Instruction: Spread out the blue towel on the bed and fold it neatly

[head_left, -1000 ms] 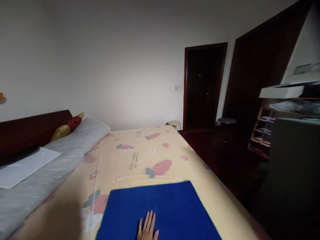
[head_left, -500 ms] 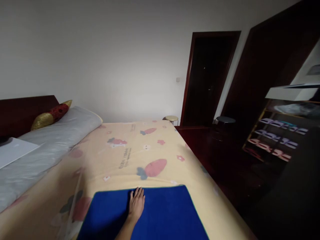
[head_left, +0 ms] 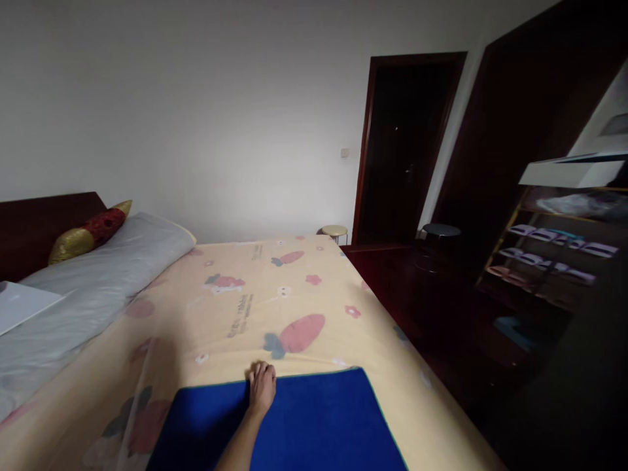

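A dark blue towel [head_left: 318, 425] lies flat on the near part of a bed covered by a yellow sheet [head_left: 255, 294] printed with strawberries and flowers. My left hand [head_left: 261, 386] reaches forward over the towel to its far edge. The fingers are curled down and closed on that edge, near its middle. My forearm crosses the towel from the lower left. My right hand is out of view.
A long grey bolster [head_left: 98, 275] and a red-and-gold cushion [head_left: 88, 232] lie against the dark headboard [head_left: 44, 219], with a white flat thing [head_left: 19, 304] on the bolster. Right of the bed are dark floor, two round stools [head_left: 336, 232], a doorway [head_left: 402, 144] and a shoe rack [head_left: 549, 261].
My left hand slid forward across the towel from its near part to its far edge, and the flat fingers curled onto the edge. The view swung slightly to the right.
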The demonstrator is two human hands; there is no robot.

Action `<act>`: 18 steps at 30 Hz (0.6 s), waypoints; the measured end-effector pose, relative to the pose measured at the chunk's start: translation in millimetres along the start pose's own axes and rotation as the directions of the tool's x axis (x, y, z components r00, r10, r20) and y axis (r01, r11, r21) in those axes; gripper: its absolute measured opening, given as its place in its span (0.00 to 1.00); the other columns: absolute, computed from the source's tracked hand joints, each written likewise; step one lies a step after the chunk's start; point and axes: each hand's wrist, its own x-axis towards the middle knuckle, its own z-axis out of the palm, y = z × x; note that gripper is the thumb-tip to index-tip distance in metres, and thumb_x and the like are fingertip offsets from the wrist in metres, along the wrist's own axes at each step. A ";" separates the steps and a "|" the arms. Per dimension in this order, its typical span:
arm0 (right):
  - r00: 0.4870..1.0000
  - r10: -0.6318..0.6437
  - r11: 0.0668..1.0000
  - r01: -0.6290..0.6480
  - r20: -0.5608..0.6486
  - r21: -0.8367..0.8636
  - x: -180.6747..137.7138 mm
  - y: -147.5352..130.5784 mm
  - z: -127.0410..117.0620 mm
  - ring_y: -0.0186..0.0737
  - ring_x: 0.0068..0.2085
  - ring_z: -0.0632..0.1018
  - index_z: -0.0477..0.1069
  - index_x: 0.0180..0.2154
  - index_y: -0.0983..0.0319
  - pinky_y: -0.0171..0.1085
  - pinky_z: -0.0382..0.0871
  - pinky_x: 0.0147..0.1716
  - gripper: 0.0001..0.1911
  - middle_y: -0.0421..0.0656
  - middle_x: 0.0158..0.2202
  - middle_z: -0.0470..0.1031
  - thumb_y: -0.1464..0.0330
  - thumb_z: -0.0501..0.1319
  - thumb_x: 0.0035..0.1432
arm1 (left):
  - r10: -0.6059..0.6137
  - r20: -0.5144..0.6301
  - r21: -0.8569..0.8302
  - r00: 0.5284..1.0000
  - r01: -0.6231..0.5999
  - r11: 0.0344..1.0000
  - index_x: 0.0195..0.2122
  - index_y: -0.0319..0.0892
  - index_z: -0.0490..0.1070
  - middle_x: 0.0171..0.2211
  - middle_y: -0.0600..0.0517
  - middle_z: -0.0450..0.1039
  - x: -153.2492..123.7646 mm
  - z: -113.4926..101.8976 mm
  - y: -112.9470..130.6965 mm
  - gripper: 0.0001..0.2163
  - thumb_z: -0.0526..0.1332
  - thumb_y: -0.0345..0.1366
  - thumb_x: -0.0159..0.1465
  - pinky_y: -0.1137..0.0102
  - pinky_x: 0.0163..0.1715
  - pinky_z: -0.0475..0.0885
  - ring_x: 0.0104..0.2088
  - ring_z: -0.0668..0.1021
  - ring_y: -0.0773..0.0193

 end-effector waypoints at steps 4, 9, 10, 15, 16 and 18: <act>1.000 0.006 0.999 -0.005 -0.005 0.046 32.6 -9.5 2.7 0.49 0.48 0.78 0.72 0.47 0.52 0.41 0.76 0.28 0.31 0.35 0.39 0.75 0.48 0.37 0.62 | -0.015 0.043 0.011 0.999 0.014 1.000 0.42 0.49 0.71 0.47 0.49 0.69 0.3 -3.8 3.3 0.11 0.53 0.32 0.61 0.57 0.53 0.53 0.54 0.64 0.55; 1.000 0.012 0.996 -0.011 -0.009 0.090 34.6 -22.3 -2.3 0.45 0.44 0.79 0.73 0.45 0.51 0.38 0.75 0.26 0.26 0.34 0.35 0.75 0.49 0.42 0.63 | -0.025 0.068 0.005 0.997 0.024 1.000 0.41 0.47 0.70 0.47 0.49 0.69 2.7 -14.2 9.0 0.11 0.52 0.30 0.62 0.59 0.51 0.56 0.52 0.66 0.57; 1.000 0.018 0.995 -0.017 -0.008 0.100 32.1 -25.1 -5.0 0.46 0.44 0.79 0.73 0.46 0.51 0.37 0.74 0.25 0.28 0.34 0.36 0.75 0.48 0.41 0.63 | -0.026 0.063 0.001 0.998 0.025 1.000 0.41 0.47 0.69 0.47 0.49 0.68 2.9 -17.3 10.3 0.11 0.51 0.30 0.62 0.59 0.51 0.56 0.52 0.67 0.57; 0.998 0.058 0.983 -0.056 -0.003 0.172 -6.5 -43.3 -22.3 0.47 0.47 0.78 0.66 0.53 0.44 0.38 0.76 0.25 0.31 0.31 0.45 0.74 0.46 0.34 0.62 | -0.010 0.004 -0.022 1.000 0.010 1.000 0.43 0.47 0.69 0.50 0.48 0.68 2.3 -40.4 13.8 0.13 0.48 0.29 0.65 0.61 0.50 0.56 0.54 0.66 0.58; 0.998 0.062 0.979 -0.059 -0.005 0.193 -21.7 -47.5 -26.0 0.47 0.47 0.78 0.67 0.53 0.44 0.39 0.76 0.27 0.30 0.30 0.45 0.74 0.48 0.34 0.64 | -0.010 -0.009 -0.025 1.000 0.010 1.000 0.43 0.48 0.69 0.50 0.48 0.68 2.2 -46.5 13.7 0.13 0.47 0.29 0.65 0.61 0.50 0.56 0.54 0.66 0.58; 0.998 0.063 0.970 -0.058 -0.012 0.237 -59.9 -56.2 -32.7 0.46 0.47 0.77 0.70 0.50 0.48 0.40 0.76 0.30 0.27 0.30 0.43 0.74 0.53 0.36 0.66 | -0.020 -0.033 -0.032 0.999 0.019 0.999 0.42 0.47 0.70 0.49 0.48 0.69 2.2 -60.1 12.6 0.14 0.47 0.29 0.65 0.61 0.49 0.57 0.53 0.67 0.58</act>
